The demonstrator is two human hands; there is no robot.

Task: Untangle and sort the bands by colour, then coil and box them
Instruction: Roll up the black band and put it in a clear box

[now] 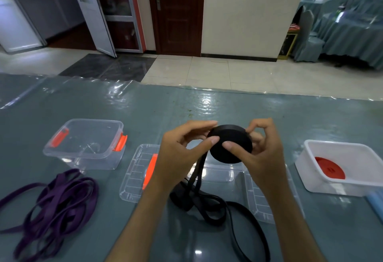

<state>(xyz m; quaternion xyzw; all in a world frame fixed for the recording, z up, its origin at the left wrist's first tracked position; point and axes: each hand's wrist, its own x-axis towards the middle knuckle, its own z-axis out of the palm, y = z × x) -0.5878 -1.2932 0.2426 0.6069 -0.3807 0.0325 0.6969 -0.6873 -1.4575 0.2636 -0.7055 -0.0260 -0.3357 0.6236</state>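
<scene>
Both hands hold a tightly wound black band coil (232,149) above the table. My left hand (182,154) pinches its left edge with thumb and fingers. My right hand (261,149) grips its right side, thumb on the face. The uncoiled rest of the black band (209,205) hangs down from the coil and loops on the table between my forearms. A loose purple band pile (53,203) lies at the near left. A red coil (329,167) lies inside a white box (310,181) at the right.
An empty clear box with orange clips (68,156) stands at the left. A clear lid with an orange clip (136,176) lies beside it. Another clear box (223,173) sits under my hands, partly hidden. A blue object (376,203) pokes in at the right edge.
</scene>
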